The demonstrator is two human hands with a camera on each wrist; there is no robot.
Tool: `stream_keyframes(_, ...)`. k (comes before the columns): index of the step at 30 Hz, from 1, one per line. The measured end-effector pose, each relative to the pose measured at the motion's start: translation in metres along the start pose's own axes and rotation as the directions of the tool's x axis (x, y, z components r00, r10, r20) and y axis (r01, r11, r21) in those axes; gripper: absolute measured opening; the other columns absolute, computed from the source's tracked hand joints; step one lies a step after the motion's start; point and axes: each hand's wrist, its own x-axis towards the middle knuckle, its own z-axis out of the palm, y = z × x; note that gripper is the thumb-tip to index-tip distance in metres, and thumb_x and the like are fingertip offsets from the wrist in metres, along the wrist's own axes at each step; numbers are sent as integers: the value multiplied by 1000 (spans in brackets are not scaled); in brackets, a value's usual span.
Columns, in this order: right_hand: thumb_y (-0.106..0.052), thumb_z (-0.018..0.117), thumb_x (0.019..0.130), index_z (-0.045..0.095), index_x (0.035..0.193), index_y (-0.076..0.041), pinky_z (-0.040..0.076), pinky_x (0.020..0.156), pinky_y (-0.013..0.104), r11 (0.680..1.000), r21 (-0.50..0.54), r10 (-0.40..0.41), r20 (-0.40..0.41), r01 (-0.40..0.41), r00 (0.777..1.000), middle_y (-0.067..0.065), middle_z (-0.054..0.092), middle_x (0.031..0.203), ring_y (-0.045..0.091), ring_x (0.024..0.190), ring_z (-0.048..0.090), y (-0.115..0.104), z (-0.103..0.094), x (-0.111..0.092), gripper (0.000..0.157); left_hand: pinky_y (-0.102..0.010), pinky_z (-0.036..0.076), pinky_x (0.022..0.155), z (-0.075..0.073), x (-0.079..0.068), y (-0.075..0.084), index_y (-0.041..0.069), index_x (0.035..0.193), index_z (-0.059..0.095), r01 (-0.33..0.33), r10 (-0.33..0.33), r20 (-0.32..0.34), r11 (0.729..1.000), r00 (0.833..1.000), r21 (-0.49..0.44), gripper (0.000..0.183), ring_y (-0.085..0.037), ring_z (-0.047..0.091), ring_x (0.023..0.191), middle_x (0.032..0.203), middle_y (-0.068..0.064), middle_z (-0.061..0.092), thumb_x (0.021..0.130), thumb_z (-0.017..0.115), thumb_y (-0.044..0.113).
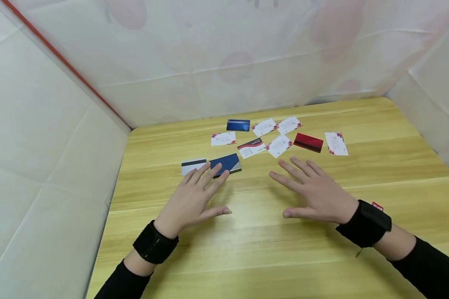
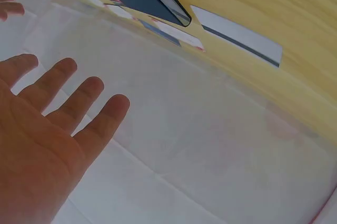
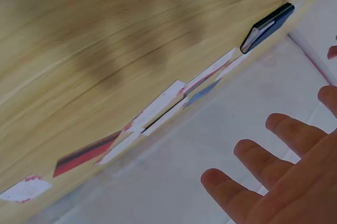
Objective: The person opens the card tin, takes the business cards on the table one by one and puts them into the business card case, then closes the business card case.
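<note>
Head: left hand (image 1: 191, 201) hovers at blue case (image 1: 224, 162), nearer left edge of table (image 1: 254, 265); right hand (image 1: 318, 193) spread, empty, short of cards (image 1: 280, 146) toward far edge. Left wrist: fingers straight, holding nothing. Right wrist: red card (image 3: 87, 154) flat; edge-first lift probably best.

In the head view's middle, the wooden table (image 1: 254, 261) is strewn with white cards (image 1: 336, 144), a blue card (image 1: 238, 125), a red card (image 1: 308, 142) and, left of centre, a silvery card (image 1: 191, 166) and dark-blue case (image 1: 226, 161).
</note>
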Motion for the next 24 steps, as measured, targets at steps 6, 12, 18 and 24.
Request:
stream_keyframes(6,-72,64,80,29,158,-30,24,111,66,1000,12,5,-22,-5,1000,10,23,165,39,150,21,-1,4,8,95,-53,30,116,10,7,-2,23,159,26,47,-48,-17,998,999,-37,84,-33,27,149,160,-8,35,94,33,76)
stream_keyframes(12,-71,63,82,30,158,-29,23,112,66,999,47,11,-45,-9,999,12,25,164,39,150,20,-4,13,20,92,-55,37,110,25,22,-8,20,154,40,112,-115,-26,989,993,-94,74,-34,38,143,155,-9,42,94,53,63)
stream_keyframes(18,-67,64,85,32,157,-28,24,113,63,996,93,0,-92,9,996,11,27,163,39,148,25,-8,24,39,88,-53,41,108,38,42,-13,19,145,54,199,-195,53,975,979,-100,62,-34,42,140,152,-11,46,94,61,53)
stream_keyframes(24,-62,64,88,38,154,-24,27,111,63,989,148,16,-118,2,993,15,36,158,42,146,29,-13,33,55,81,-57,36,111,51,54,-14,21,144,56,270,-252,160,958,954,-100,60,-37,34,145,156,-15,40,94,61,54)
